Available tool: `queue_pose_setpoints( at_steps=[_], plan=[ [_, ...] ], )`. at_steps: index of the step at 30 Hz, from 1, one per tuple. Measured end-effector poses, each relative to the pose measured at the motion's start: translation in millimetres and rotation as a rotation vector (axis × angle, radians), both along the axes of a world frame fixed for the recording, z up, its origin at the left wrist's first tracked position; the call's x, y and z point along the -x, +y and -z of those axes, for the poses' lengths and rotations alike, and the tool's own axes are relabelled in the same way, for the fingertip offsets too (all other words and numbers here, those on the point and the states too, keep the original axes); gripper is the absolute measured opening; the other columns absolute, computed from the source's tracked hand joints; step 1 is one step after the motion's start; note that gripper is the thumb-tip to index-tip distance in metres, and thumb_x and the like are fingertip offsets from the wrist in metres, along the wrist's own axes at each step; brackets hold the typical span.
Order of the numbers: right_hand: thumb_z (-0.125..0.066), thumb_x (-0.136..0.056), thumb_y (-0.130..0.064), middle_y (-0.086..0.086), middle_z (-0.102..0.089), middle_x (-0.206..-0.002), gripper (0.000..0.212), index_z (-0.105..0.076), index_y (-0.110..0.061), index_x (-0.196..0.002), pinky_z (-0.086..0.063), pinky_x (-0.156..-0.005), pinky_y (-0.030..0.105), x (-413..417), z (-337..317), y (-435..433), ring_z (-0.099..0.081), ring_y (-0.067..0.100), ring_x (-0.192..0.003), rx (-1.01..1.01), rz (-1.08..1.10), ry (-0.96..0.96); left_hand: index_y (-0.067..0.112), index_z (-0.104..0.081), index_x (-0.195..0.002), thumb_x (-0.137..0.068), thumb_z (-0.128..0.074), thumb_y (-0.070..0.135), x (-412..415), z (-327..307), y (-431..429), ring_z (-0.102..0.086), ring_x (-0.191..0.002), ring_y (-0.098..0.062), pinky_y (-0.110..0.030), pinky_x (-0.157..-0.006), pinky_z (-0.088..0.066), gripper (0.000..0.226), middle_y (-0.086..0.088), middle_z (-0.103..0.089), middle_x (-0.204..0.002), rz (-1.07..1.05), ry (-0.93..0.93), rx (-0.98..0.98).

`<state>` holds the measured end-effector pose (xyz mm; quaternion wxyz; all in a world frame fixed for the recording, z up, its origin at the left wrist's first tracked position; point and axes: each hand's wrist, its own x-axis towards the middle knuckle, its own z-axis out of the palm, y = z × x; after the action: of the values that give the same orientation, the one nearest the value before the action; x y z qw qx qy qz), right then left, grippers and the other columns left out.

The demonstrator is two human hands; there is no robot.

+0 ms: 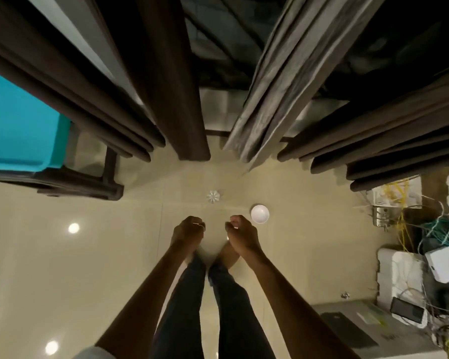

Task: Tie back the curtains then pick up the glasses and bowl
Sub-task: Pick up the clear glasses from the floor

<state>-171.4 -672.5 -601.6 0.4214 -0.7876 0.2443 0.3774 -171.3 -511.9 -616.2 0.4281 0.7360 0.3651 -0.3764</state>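
Left grip: our left hand (pixel 189 226) has its fingers curled in, and we see nothing inside it.
Right grip: our right hand (pixel 240 229) is clenched the same way, empty as far as we can tell.
Why so: both are held level over the floor (pixel 62 255); we judge them poised to reach for the drapes.
Bowl (pixel 260 214): small, white and upright on the floor, just right of the right hand.
Glass (pixel 213 196): clear and fluted, farther off and left of the bowl.
Curtains: brown curtain (pixel 176 99) on the left, grey curtain (pixel 270 99) on the right, both hanging untied.
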Motion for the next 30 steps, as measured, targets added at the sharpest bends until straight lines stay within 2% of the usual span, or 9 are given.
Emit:
queue_pose_setpoints(
  at_steps=[3,6,12,15,18,20,23,27,30],
  plan=[
    [-0.054,-0.102,-0.025,0.005,-0.062,-0.140,0.039,-0.056,-0.012,-0.139,-0.043,-0.098,0.026,-6,44,4,-0.058,0.024,-0.129,0.001,-0.024,0.009,0.021,-0.068,-0.119,-0.091,-0.057,0.023,-11,45,4,-0.067,-0.107,-0.024,-0.038,-0.097,-0.055,0.029,-0.002,-0.070,-0.119,0.021,0.017,-0.007],
    [-0.054,-0.102,-0.024,0.006,-0.061,-0.141,0.040,-0.055,-0.012,-0.140,-0.045,-0.099,0.029,-14,91,10,-0.058,0.025,-0.128,0.001,-0.031,-0.006,0.019,-0.070,-0.117,-0.091,-0.056,0.025,-22,90,6,-0.067,-0.112,-0.024,-0.041,-0.100,-0.054,0.030,-0.003,-0.070,-0.123,0.071,0.026,-0.013],
    [-0.054,-0.102,-0.023,0.007,-0.060,-0.143,0.040,-0.055,-0.011,-0.140,-0.046,-0.106,0.035,-38,175,18,-0.057,0.026,-0.130,0.006,0.000,-0.025,0.020,-0.070,-0.114,-0.067,-0.041,0.035,-49,170,6,-0.068,-0.111,-0.027,-0.045,-0.099,-0.055,0.057,-0.003,-0.073,-0.119,0.075,0.004,-0.005],
    [-0.053,-0.101,-0.024,0.008,-0.058,-0.145,0.044,-0.053,-0.010,-0.143,-0.046,-0.108,0.037,-48,221,20,-0.056,0.028,-0.132,0.038,-0.018,-0.007,0.023,-0.071,-0.113,-0.069,-0.044,0.037,-58,217,10,-0.069,-0.109,-0.026,-0.042,-0.096,-0.057,0.054,-0.003,-0.073,-0.117,0.096,0.004,-0.019],
    [-0.053,-0.100,-0.025,0.010,-0.056,-0.147,0.046,-0.052,-0.009,-0.143,-0.044,-0.109,0.037,-59,263,19,-0.054,0.029,-0.133,0.071,-0.015,-0.001,0.022,-0.067,-0.122,-0.082,-0.052,0.034,-67,250,11,-0.067,-0.111,-0.030,-0.040,-0.098,-0.055,0.044,-0.007,-0.071,-0.120,0.117,-0.009,-0.040],
    [-0.052,-0.100,-0.024,0.011,-0.054,-0.149,0.048,-0.049,-0.009,-0.145,-0.042,-0.111,0.036,-65,292,19,-0.051,0.030,-0.136,0.074,-0.003,0.013,0.019,-0.062,-0.131,-0.093,-0.054,0.029,-74,275,11,-0.063,-0.117,-0.032,-0.037,-0.103,-0.051,0.040,-0.010,-0.067,-0.128,0.140,-0.030,-0.057],
    [-0.051,-0.100,-0.023,0.014,-0.049,-0.153,0.052,-0.043,-0.008,-0.150,-0.039,-0.112,0.037,-73,336,22,-0.048,0.031,-0.139,0.082,0.020,0.025,0.012,-0.049,-0.144,-0.100,-0.052,0.028,-82,322,11,-0.048,-0.135,-0.031,-0.032,-0.110,-0.039,0.047,-0.010,-0.052,-0.147,0.200,-0.019,-0.077],
    [-0.052,-0.099,-0.021,0.017,-0.042,-0.156,0.060,-0.033,-0.005,-0.154,-0.037,-0.113,0.039,-85,386,32,-0.042,0.034,-0.142,0.109,0.037,0.024,0.008,-0.027,-0.156,-0.100,-0.053,0.028,-90,375,9,-0.034,-0.146,-0.030,-0.035,-0.116,-0.030,0.065,-0.013,-0.031,-0.161,0.278,-0.005,-0.074],
    [-0.052,-0.099,-0.019,0.020,-0.041,-0.155,0.060,-0.031,0.000,-0.152,-0.038,-0.110,0.039,-90,415,35,-0.042,0.036,-0.141,0.134,0.042,0.022,0.003,-0.014,-0.157,-0.100,-0.054,0.026,-92,406,7,-0.025,-0.150,-0.031,-0.038,-0.119,-0.027,0.074,-0.014,-0.022,-0.163,0.333,-0.009,-0.075]
  ],
)
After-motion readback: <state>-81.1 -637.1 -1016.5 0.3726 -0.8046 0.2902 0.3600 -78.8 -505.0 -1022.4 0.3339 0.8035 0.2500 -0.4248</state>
